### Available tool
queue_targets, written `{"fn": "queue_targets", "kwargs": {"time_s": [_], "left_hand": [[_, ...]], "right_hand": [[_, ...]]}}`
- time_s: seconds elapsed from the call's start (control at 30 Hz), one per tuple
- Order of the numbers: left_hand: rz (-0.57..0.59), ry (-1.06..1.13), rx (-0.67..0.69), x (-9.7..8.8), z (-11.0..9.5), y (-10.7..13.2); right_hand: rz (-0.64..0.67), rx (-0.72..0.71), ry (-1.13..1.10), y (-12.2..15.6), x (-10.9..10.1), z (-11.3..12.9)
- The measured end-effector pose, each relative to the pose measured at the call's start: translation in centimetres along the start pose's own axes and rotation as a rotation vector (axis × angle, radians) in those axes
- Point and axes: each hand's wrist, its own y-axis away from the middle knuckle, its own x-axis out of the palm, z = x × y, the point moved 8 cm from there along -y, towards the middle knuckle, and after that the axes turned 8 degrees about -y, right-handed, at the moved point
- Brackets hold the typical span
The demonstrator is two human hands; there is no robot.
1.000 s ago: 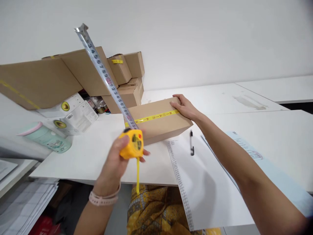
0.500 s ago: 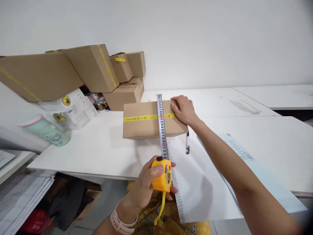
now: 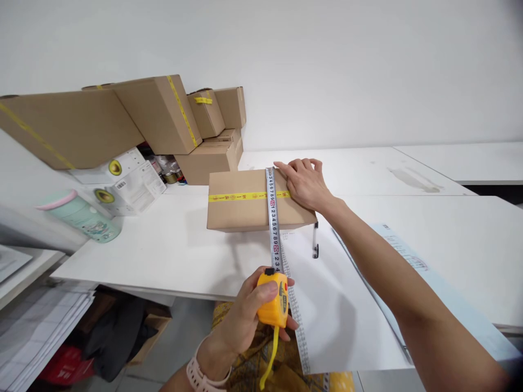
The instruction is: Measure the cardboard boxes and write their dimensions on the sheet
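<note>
A taped cardboard box [image 3: 239,211] lies on the white table in front of me. My left hand [image 3: 244,310] is wrapped round a yellow tape measure [image 3: 272,299], thumb on its case, below the table's front edge. Its metal blade [image 3: 273,220] runs out across the box top to the far edge. My right hand [image 3: 307,184] grips the box's far right part. Its index finger reaches to the blade's end, and the other fingers bend over the far edge. A spiral notebook [image 3: 330,316] is open under and in front of the box, with a pen [image 3: 315,242] on it.
Several cardboard boxes [image 3: 155,114] are stacked at the back left. Beside them are a white avocado-print box [image 3: 131,179] and a tilted mint-green tumbler [image 3: 84,218]. A pale blue sheet [image 3: 443,296] lies on the table [image 3: 163,256] at right. A wall [image 3: 347,71] rises behind.
The blade's end has come down from beyond the box to its far edge. My right index finger has stretched left to it. The tape case has shifted slightly toward me.
</note>
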Motion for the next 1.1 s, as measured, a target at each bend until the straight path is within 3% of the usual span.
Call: {"fn": "queue_targets", "kwargs": {"time_s": [0.63, 0.9, 1.1], "left_hand": [[-0.043, -0.031, 0.021, -0.7, 1.0, -0.1], [0.006, 0.036, 0.071, -0.9, 1.4, -0.2], [0.039, -0.011, 0.173, -2.1, 0.8, 0.1]], "right_hand": [[0.111, 0.018, 0.051, -1.1, 0.6, 0.4], [0.194, 0.016, 0.136, -1.6, 0.5, 1.3], [0.155, 0.030, 0.150, -1.5, 0.7, 1.2]]}}
